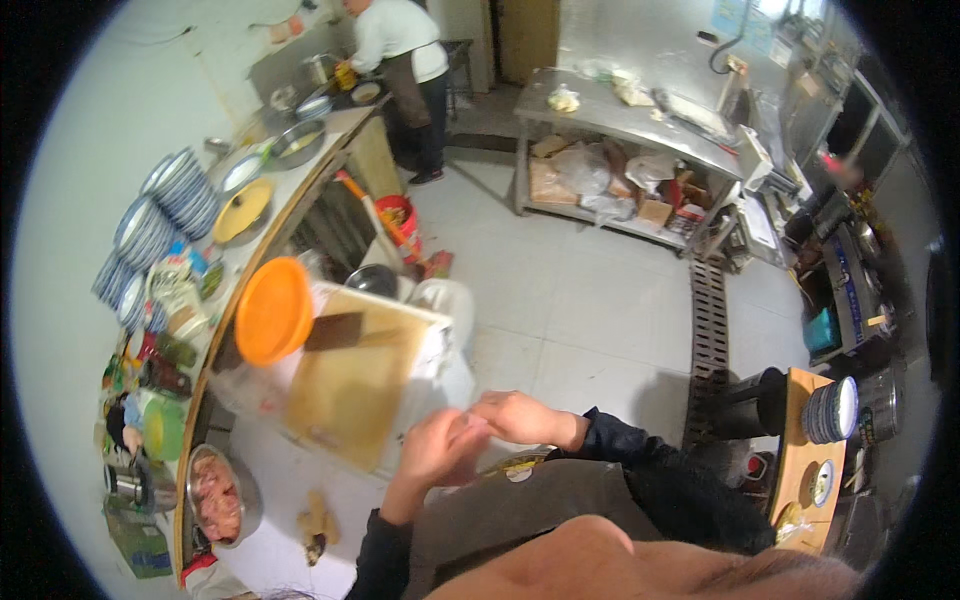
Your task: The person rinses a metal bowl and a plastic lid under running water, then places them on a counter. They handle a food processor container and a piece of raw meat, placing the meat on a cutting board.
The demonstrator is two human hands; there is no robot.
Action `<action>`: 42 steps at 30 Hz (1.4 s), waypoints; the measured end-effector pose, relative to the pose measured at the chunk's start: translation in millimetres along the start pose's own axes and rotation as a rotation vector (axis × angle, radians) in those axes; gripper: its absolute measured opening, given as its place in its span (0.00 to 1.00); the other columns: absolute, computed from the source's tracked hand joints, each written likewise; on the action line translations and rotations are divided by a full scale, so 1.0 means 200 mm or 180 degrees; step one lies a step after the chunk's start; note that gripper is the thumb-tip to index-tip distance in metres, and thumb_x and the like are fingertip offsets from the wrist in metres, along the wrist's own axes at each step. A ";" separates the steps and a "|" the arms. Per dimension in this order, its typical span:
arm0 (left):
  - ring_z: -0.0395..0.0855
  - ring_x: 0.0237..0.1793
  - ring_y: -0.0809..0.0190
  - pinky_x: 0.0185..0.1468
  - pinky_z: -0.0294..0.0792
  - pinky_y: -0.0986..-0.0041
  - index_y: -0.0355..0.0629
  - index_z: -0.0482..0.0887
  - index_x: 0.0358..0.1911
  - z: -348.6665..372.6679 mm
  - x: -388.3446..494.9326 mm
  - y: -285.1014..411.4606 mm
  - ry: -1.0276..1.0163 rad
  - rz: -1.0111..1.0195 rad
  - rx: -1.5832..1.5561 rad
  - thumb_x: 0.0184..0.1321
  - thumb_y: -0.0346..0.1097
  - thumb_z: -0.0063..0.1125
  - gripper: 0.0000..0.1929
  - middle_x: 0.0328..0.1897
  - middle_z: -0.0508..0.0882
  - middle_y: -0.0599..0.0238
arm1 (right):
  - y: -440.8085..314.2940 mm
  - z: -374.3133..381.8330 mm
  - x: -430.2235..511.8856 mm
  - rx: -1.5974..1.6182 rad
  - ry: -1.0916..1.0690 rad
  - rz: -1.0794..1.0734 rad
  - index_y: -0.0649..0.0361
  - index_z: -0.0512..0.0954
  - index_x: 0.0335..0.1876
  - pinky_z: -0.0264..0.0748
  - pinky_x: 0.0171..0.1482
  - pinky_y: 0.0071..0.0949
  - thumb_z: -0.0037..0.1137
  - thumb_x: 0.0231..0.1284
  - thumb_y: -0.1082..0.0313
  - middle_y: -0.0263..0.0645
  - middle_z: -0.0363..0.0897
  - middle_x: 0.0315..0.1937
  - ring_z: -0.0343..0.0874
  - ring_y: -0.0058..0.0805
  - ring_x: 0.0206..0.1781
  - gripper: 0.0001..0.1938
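Note:
In front of my apron, my left hand (433, 448) and my right hand (517, 416) meet with bent fingers. Something pinkish and blurred shows between and below them; I cannot tell whether it is held or is part of a hand. Just beyond my left hand lies a worn cutting board (352, 397), its surface stained yellow-brown. A cleaver (335, 331) rests flat near the board's far end. Beside it, an orange plastic basin or lid (274, 310) stands tilted at the left. The rim of a container with yellowish contents (517, 465) peeks out behind my right wrist.
Along the left wall, a counter (289, 191) carries stacked bowls (180, 195) and a yellow lid (244, 210). A metal bowl of raw meat (216, 495) sits low at left. A person (405, 60) works at the back. Right are a steel table (600, 112) and floor drain (709, 330).

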State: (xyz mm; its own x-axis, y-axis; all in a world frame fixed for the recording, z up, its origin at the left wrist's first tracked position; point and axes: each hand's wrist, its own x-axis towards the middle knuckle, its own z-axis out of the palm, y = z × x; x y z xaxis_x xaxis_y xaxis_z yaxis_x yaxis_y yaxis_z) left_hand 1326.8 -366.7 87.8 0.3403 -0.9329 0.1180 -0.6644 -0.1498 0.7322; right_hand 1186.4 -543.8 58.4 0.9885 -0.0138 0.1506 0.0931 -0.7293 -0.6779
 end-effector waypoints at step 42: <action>0.83 0.54 0.58 0.58 0.73 0.65 0.42 0.58 0.78 2.93 5.65 0.45 -0.0369 -0.1997 -0.1833 0.79 0.44 0.43 0.29 0.64 0.79 0.52 | 5.37 -3.83 -0.44 -0.2121 0.1992 0.1489 0.60 0.72 0.68 0.61 0.73 0.56 0.55 0.63 0.62 0.53 0.68 0.70 0.62 0.54 0.75 0.26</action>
State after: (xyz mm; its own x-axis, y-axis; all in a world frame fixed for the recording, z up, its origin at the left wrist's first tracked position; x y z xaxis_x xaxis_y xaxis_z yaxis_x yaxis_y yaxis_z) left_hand 1262.4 -1626.1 -105.4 0.4409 -0.7653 -0.4689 0.0758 -0.4888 0.8691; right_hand 1107.8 -1848.8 -132.0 0.6517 -0.6094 0.4515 -0.5594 -0.7882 -0.2565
